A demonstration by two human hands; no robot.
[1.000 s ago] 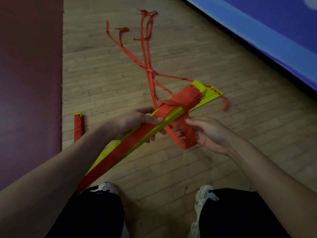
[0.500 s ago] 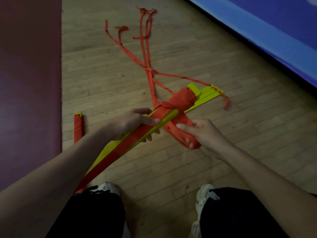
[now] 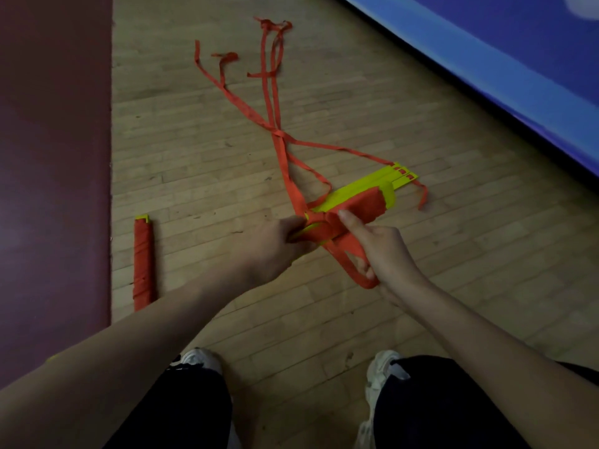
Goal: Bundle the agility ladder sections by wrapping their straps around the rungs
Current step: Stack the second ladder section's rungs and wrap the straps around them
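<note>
A stack of yellow ladder rungs (image 3: 358, 189) lies low over the wooden floor, its middle wound in red strap (image 3: 363, 205). My left hand (image 3: 269, 244) grips the near end of the stack. My right hand (image 3: 385, 254) holds a loop of the red strap (image 3: 353, 270) just below the rungs, index finger pointing up against the wrapped part. Loose red straps (image 3: 272, 102) trail from the bundle away across the floor. The near part of the rungs is hidden behind my left hand.
A finished bundle wrapped in red (image 3: 143, 264) lies on the floor by the dark red mat (image 3: 55, 189) at left. A blue mat (image 3: 486, 69) runs along the upper right. My shoes (image 3: 197, 359) and knees fill the bottom edge.
The rung stack has swung from a steep slant to nearly flat and shifted right. My left hand slid up to the wrapped part. My right hand closed on the strap loop and pulled it down.
</note>
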